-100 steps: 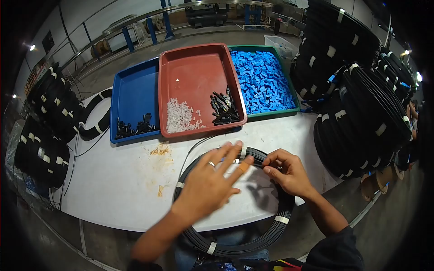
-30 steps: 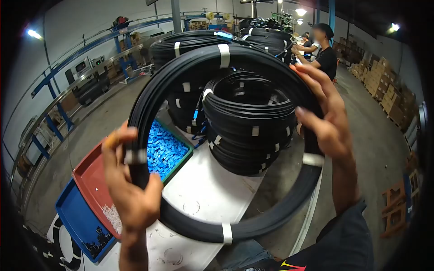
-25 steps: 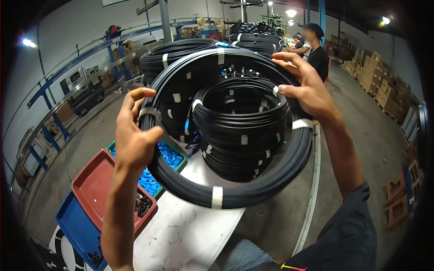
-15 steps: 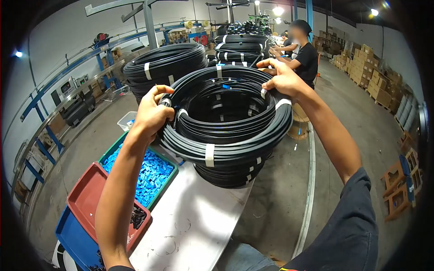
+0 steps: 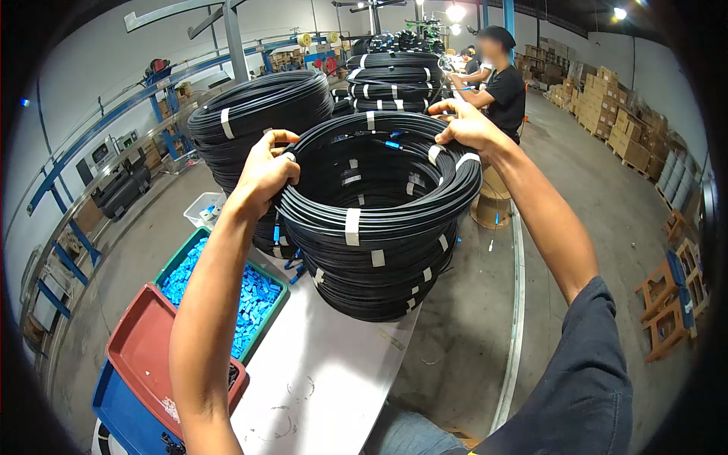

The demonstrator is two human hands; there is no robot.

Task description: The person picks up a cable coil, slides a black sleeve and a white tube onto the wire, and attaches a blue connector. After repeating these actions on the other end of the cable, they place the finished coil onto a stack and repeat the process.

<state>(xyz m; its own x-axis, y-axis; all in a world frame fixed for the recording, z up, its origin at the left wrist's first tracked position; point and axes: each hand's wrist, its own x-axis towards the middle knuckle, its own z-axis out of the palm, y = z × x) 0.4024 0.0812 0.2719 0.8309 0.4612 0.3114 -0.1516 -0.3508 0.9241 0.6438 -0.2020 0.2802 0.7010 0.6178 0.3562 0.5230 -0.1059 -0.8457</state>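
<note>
A coil of black cable (image 5: pixel 315 221), bound with white tape, sits at the top of a stack of similar coils (image 5: pixel 345 284). My left hand (image 5: pixel 265 173) is closed on the coil's left side, fingers curled over the rim. At the far right side my right hand (image 5: pixel 466 129) grips the same coil between thumb and fingers. A small blue connector (image 5: pixel 393 145) shows inside the ring near its back edge. The stack stands on a white table (image 5: pixel 326 364).
Left of the table top are a green tray (image 5: pixel 282 297) of blue connectors, a red tray (image 5: pixel 136 334) and a blue tray (image 5: pixel 114 402). More coil stacks (image 5: pixel 220 125) rise behind. A person (image 5: pixel 504 91) stands beyond, at the right. A cable spool (image 5: pixel 493 201) is on the floor.
Both hands have brought the coil down onto the stack, and it now lines up more closely with the coils beneath. The view has shifted slightly.
</note>
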